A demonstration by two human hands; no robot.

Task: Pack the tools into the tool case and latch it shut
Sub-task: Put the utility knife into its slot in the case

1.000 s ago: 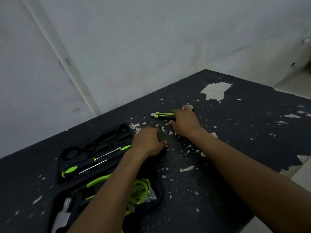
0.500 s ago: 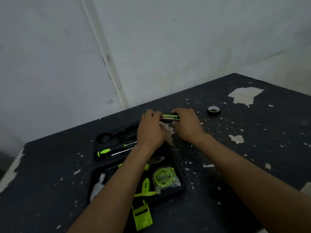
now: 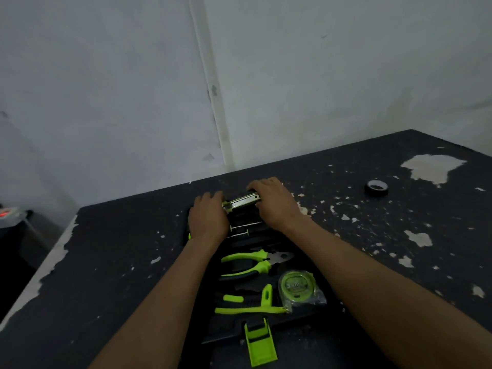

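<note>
The black tool case (image 3: 306, 319) lies open on the dark table. Over its far end, my left hand (image 3: 209, 219) and my right hand (image 3: 274, 202) each grip one end of a green-and-black utility knife (image 3: 241, 203). Below them in the case lie thin screwdriver shafts (image 3: 246, 228), green-handled pliers (image 3: 253, 262), a green tape measure in clear wrap (image 3: 298, 286) and another green-and-black tool (image 3: 247, 306). A green latch (image 3: 259, 344) sticks out at the case's near edge. My left forearm hides the case's left side.
A roll of black tape (image 3: 376, 187) sits on the table (image 3: 111, 262) at the far right. The tabletop's paint is chipped in many pale patches. A white wall rises behind, and the table's left edge drops toward a dark object with a red light (image 3: 8, 213).
My right hand carried the utility knife left from the bare table to the case's far end, and my left hand took its other end. The view shifted, revealing the tape roll.
</note>
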